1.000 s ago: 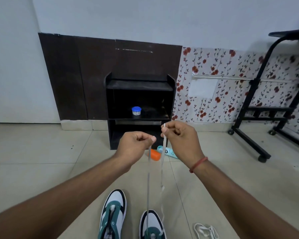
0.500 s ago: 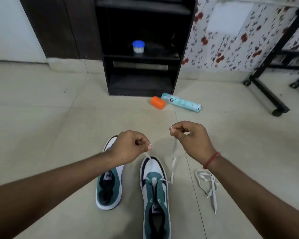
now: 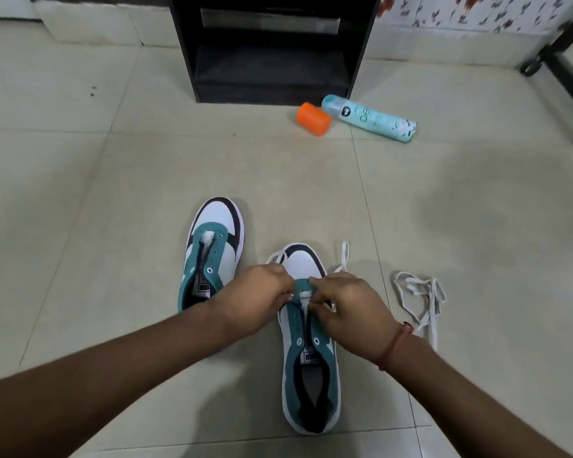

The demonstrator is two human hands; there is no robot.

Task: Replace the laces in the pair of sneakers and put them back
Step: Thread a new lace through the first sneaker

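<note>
Two teal, white and black sneakers stand on the tiled floor. The left sneaker (image 3: 212, 249) has no lace in its eyelets. Both hands are down on the right sneaker (image 3: 310, 361), at its front eyelets. My left hand (image 3: 257, 294) and my right hand (image 3: 348, 300) each pinch the white lace (image 3: 343, 256) there; its loose ends lie on the floor beside the toe. A second white lace (image 3: 420, 299) lies bunched to the right of that shoe.
A black shoe rack (image 3: 272, 44) stands against the wall ahead. An orange cap (image 3: 312, 119) and a light blue spray can (image 3: 371, 118) lie in front of it. A black wheeled stand's leg (image 3: 569, 84) is at the far right.
Both hands have dropped from chest height, where they held the lace stretched upward, down onto the right sneaker's front eyelets. The view has tilted down toward the floor.
</note>
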